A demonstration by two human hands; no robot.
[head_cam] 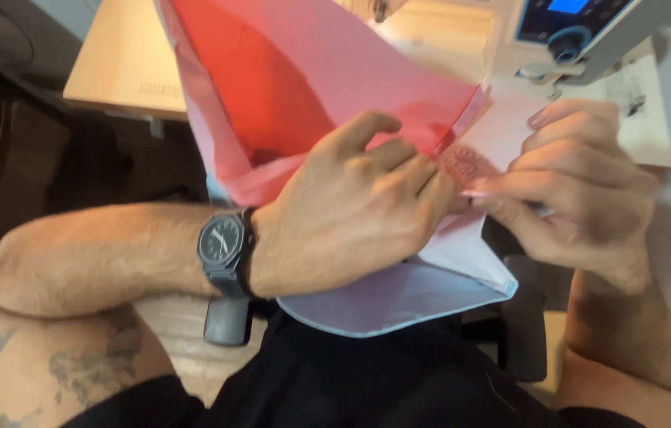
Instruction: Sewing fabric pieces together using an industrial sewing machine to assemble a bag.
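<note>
A large piece of thin pink cloth (335, 71) hangs from the sewing table down to my lap, with a pale blue-white layer (383, 297) under it. My left hand (351, 214), with a dark wristwatch on its wrist, presses and pinches the cloth near a folded edge. My right hand (581, 182) pinches the same edge from the right side, fingertips almost touching the left hand's. A small reddish patch (466, 168) shows between the two hands.
A white sewing machine (581, 36) with a blue screen stands at the top right on a light wooden table (125, 67). A dark chair part (228, 321) sits below my left wrist. My black-clad lap fills the bottom.
</note>
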